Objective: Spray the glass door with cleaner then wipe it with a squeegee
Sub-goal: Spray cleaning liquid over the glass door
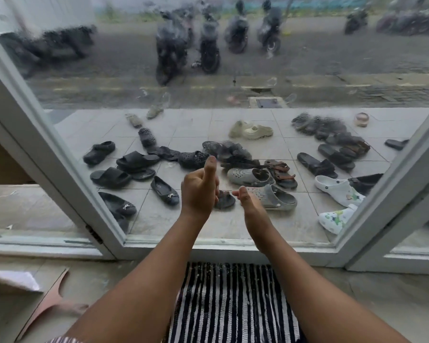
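Pink T-shaped plastic squeegee (50, 299) is seen lying on the floor at near left, handle pointed right, nearer the left hand (200, 191), which is curled empty, thumb raised. Nothing is held in the right hand (248, 203); its fingers cannot be told. The droplet-wet glass door (233, 90) is faced beyond.

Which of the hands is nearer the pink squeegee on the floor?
Left. The left hand is raised up and right of the squeegee; the right hand is beside it, farther right.

Head camera looks forward and down, close to the glass door (233, 95)
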